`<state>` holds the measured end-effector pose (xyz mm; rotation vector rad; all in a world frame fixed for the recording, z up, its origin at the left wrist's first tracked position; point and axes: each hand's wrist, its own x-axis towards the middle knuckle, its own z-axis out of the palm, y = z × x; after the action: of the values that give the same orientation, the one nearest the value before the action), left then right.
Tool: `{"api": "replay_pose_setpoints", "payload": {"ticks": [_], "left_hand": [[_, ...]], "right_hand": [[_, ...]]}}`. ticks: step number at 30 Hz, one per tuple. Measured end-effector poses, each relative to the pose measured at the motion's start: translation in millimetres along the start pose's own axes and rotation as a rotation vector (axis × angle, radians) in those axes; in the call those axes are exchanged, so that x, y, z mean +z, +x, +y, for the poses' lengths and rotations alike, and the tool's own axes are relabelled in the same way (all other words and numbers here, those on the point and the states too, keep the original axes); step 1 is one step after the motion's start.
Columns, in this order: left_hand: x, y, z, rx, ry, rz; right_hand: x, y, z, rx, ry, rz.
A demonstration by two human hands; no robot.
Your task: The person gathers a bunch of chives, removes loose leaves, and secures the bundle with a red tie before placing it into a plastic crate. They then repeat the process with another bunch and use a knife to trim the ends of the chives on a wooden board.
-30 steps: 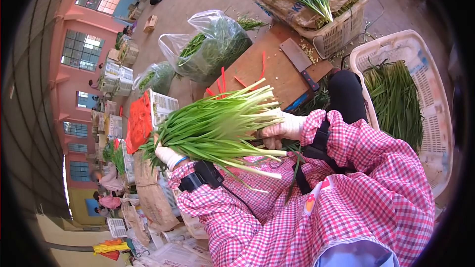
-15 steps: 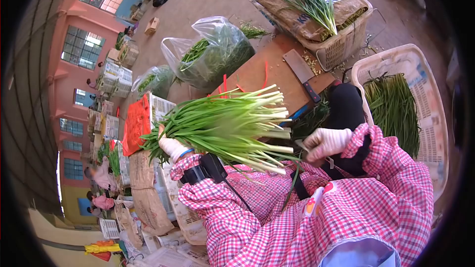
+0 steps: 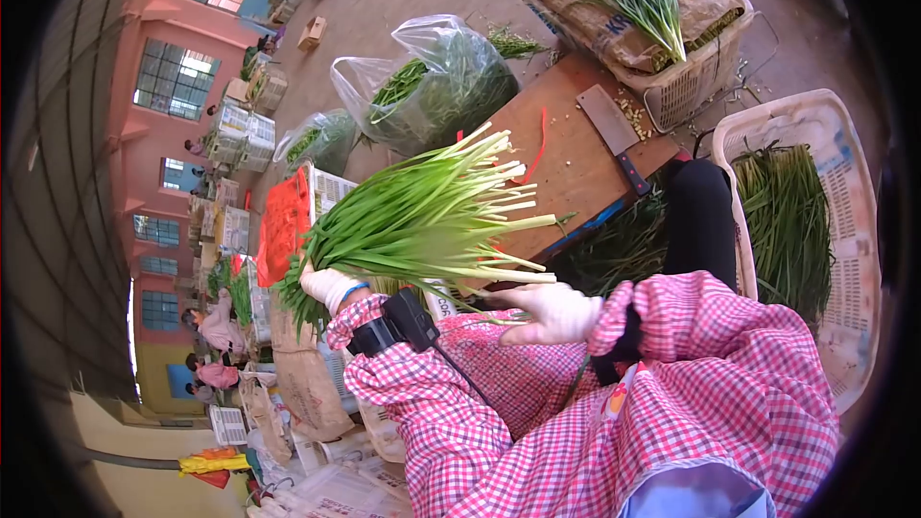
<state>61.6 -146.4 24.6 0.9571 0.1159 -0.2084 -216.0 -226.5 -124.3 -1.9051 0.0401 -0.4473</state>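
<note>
In the head view my left hand, in a white glove, is wrapped around the leafy end of a bunch of garlic chives. The long green leaves fan out, and their pale stem ends point right. My right hand, also gloved in white, is just below the lowest stems. Its fingers stretch left with the thumb apart, and a thin loose leaf overlaps the fingertips. The bunch is above my lap, in front of a wooden board.
A cleaver and red ties lie on the board. To the right is a white basket of greens. A sack-covered basket stands behind. Clear plastic bags of greens sit beyond the board. Other people are at far left.
My right hand has moved left from beyond the stem ends to beneath the stems, its fingers now extended. The bunch has tilted, stem ends rising slightly, still in my left hand. The view has shifted.
</note>
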Motion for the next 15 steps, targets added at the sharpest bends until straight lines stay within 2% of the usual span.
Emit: {"api": "replay_pose_setpoints", "payload": {"ticks": [4,5,6,8,10,12,13,14,15], "left_hand": [[2,-3,-5,-0.007,0.021,-0.010],[1,0,-6,0.024,0.012,0.034],[-1,4,-5,0.019,0.011,0.033],[-10,17,-1,0.062,0.063,0.045],[-15,24,4,0.078,0.042,0.001],[-8,16,6,0.082,0.054,-0.001],[-7,12,7,0.078,0.053,-0.002],[-7,8,7,0.070,0.071,0.019],[-3,2,6,0.059,0.082,0.033]], "right_hand": [[14,26,-20,0.246,0.347,-0.138],[23,23,-13,0.133,0.331,-0.054],[24,19,0,-0.035,0.339,-0.090],[2,-2,7,-0.040,0.134,-0.291],[4,-27,48,0.032,-0.117,-0.466],[-9,-39,57,0.265,-0.367,-0.518],[-11,-40,62,0.218,-0.473,-0.409],[-10,-40,72,0.262,-0.301,-0.198],[-9,-33,73,0.262,-0.196,-0.078]]}}
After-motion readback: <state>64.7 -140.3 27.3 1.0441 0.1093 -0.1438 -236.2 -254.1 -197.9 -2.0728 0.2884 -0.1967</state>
